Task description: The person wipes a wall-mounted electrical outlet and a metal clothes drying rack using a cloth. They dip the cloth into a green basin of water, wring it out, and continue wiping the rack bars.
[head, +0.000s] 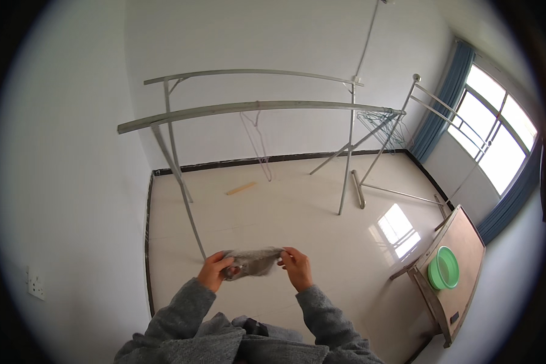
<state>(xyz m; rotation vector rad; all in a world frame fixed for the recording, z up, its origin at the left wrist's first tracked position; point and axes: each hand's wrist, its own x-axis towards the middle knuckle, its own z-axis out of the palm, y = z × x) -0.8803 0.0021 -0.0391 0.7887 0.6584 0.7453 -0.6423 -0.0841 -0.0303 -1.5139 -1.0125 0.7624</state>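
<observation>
A grey, thin, crumpled cloth (257,263) is stretched between my two hands, low in the middle of the view. My left hand (216,271) grips its left end, and some fingers show at an opening or thin part of it. At the right end, my right hand (296,267) pinches the cloth's upper corner between thumb and fingers. Beyond the hands stands a metal clothes-drying rack (255,108) with two long rails. A pinkish wire hanger (260,141) hangs from the front rail, and several green-blue hangers (382,129) are bunched at its right end.
To the right, a wooden table (466,255) bears a green plastic basin (443,268) and a small dark object (454,317). Another metal stand (409,98) is near the window. A yellowish strip (241,188) lies on the tiled floor. One rack leg (193,223) comes down near my left hand.
</observation>
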